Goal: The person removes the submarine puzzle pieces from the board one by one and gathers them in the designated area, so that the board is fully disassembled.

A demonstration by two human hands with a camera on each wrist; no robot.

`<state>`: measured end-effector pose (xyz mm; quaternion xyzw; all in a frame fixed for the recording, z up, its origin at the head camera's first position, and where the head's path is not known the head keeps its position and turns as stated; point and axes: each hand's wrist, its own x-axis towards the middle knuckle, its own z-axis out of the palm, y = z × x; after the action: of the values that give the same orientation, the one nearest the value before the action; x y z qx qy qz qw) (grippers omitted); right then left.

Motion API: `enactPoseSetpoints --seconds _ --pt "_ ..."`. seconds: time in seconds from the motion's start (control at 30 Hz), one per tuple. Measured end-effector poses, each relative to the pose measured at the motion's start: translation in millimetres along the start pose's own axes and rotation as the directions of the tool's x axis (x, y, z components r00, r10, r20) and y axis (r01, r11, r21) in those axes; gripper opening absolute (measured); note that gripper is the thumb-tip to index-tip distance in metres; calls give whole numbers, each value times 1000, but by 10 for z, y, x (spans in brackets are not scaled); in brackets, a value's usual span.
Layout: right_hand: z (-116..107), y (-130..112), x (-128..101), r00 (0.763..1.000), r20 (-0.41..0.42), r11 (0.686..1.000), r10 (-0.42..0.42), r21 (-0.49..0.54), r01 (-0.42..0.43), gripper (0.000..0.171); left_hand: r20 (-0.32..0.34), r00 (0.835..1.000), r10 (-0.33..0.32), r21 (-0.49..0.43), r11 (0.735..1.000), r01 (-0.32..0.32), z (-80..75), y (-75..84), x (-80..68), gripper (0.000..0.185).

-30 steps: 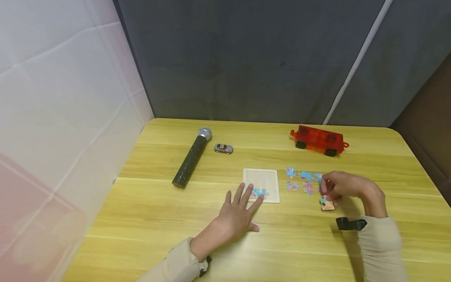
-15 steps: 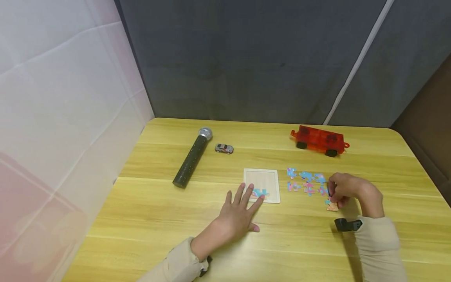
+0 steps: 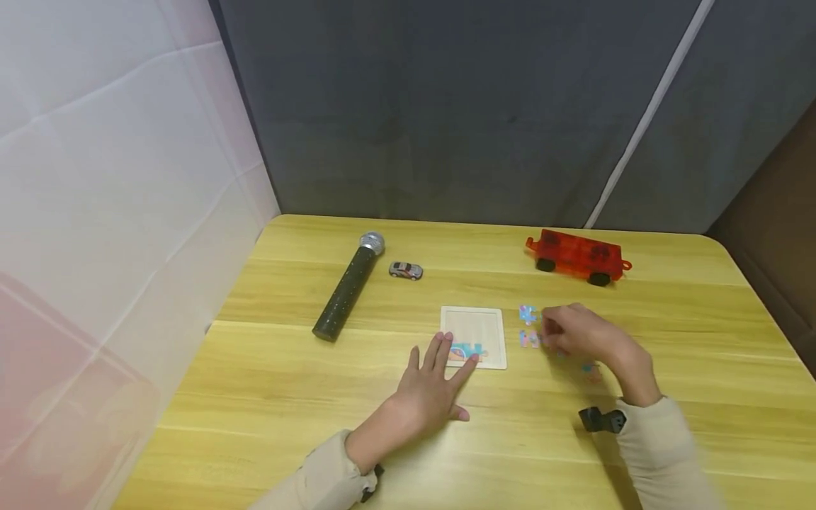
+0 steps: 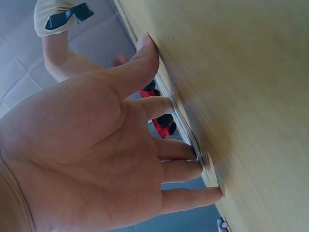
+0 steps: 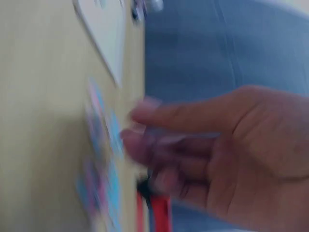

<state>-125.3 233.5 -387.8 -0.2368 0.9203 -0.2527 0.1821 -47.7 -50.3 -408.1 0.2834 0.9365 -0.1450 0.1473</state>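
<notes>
My left hand [image 3: 426, 395] lies spread with straight fingers, its fingertips resting on the near edge of a small wooden puzzle tray [image 3: 503, 333]. Joined jigsaw pieces [image 3: 467, 350] with a blue top sit along the tray's bottom, partly under the fingers. My right hand [image 3: 593, 341] hovers over loose jigsaw pieces [image 3: 527, 314] to the right of the tray, hiding several of them. In the blurred right wrist view, its thumb and index fingertip stand slightly apart with nothing visible between them. A peach-and-blue jigsaw piece [image 3: 591, 373] lies below that hand.
A black microphone [image 3: 347, 290] with a silver head lies at the left, beside a small toy car [image 3: 405, 270]. A red toy wagon [image 3: 576, 255] stands at the back right. A dark partition [image 3: 446, 113] rises behind the table.
My right hand has left the peach-and-blue piece, after shifting it slightly right, and moved left over the other loose pieces. My left hand has stayed on the tray.
</notes>
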Motion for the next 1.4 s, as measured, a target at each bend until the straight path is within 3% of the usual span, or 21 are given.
enactPoseSetpoints --seconds 0.07,0.13,0.23,0.47,0.67,0.97,1.2,1.4 --pt "138 -155 149 992 -49 993 -117 -34 115 2 5 1000 -5 -8 1000 5 -6 -5 -7 85" --pt "290 -291 273 977 -77 979 -199 -53 195 11 7 1000 -6 -10 1000 6 -10 -4 -12 85" --pt "491 -428 378 966 -104 969 -238 -92 229 20 7 1000 -7 8 1000 7 -15 4 -12 84" --pt "683 -551 432 968 -159 980 -194 -71 185 3 29 999 -18 37 999 17 -9 15 -2 83" --pt "690 -578 442 972 -165 986 -166 -57 159 7 29 999 -20 48 999 19 -21 17 -3 83" --pt "733 -591 442 964 -218 983 -153 -137 125 8 29 999 -17 44 999 16 -16 18 0 82" --pt "699 -576 479 977 -204 997 -69 25 75 17 45 999 -15 44 999 13 -14 18 6 81" --pt "604 -481 476 977 -210 989 -37 130 65 11 31 999 -17 50 999 15 -21 18 -7 81"
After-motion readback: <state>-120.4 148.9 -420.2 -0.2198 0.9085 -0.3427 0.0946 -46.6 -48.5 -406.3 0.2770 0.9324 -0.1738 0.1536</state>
